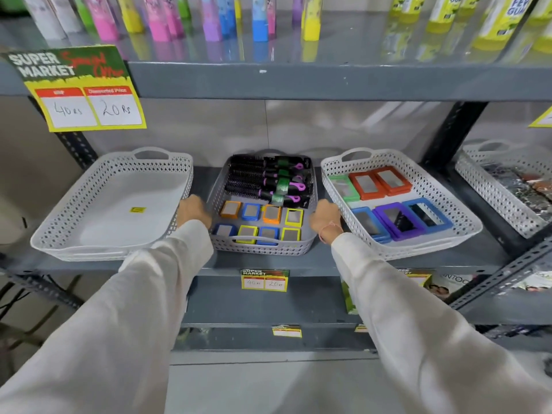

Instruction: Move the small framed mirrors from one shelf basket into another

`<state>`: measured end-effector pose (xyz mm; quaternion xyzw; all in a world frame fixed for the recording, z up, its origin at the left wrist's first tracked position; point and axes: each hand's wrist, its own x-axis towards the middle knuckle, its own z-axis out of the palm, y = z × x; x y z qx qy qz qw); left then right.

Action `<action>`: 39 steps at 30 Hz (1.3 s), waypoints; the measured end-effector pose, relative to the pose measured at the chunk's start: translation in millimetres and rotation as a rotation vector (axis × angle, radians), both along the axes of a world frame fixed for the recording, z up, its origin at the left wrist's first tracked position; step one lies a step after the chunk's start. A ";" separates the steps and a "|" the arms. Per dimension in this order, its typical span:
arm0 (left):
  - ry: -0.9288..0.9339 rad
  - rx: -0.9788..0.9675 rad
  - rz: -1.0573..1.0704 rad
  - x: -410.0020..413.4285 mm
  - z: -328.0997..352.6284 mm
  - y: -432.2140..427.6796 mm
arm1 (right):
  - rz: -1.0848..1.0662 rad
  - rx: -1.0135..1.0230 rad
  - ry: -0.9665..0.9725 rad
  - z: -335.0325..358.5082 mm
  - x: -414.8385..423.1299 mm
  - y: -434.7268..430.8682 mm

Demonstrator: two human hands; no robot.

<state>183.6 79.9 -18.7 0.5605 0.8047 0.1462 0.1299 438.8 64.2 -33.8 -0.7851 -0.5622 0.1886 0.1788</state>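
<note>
Small framed mirrors (261, 222): eight, in two rows of four, flat at the front of the middle basket (263, 248); frames orange, blue, yellow. Hairbrushes (267, 182) fill the back half of the same basket, just behind the mirrors. Left hand (192, 211) at the basket's left wall, right hand (325, 217) at its right wall; both appear to sit against the rim, but the fingers face away from the camera, so whether they are curled on it or merely touching cannot be told. Nothing is lifted. Empty basket (113, 204) just left, bare but for a yellow sticker; right basket (400, 201) holds larger mirrors in green, red, blue and purple. Judgement: transfer not yet begun; the empty basket looks the likely destination. Risks: mirrors lie close together, so picking one may drag or tip its neighbour; glass faces smudge or crack if dropped onto hard plastic; shifting the whole basket could roll brushes onto the mirrors.
</note>
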 end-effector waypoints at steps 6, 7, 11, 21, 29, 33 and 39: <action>-0.039 0.055 0.013 3.4 5.6 -14.4 | 0.038 -0.009 -0.025 -0.1 7.4 4.5; -0.044 0.053 0.016 3.4 5.9 -16.5 | 0.043 -0.008 -0.028 -1.4 7.4 4.2; -0.060 0.030 0.040 1.5 2.8 -25.6 | 0.061 -0.006 -0.046 -1.7 5.7 5.2; -0.042 -0.015 0.091 9.5 12.1 -31.6 | 0.076 -0.075 -0.004 7.3 4.9 10.6; -0.070 0.218 -0.064 82.3 29.3 -23.1 | 0.079 0.172 -0.017 40.3 52.2 10.5; -0.176 0.289 -0.232 157.3 41.3 -20.2 | -0.046 0.234 -0.046 54.5 107.4 2.6; -0.192 0.081 -0.459 259.3 21.5 -30.3 | -0.195 0.204 -0.148 39.3 186.0 -23.9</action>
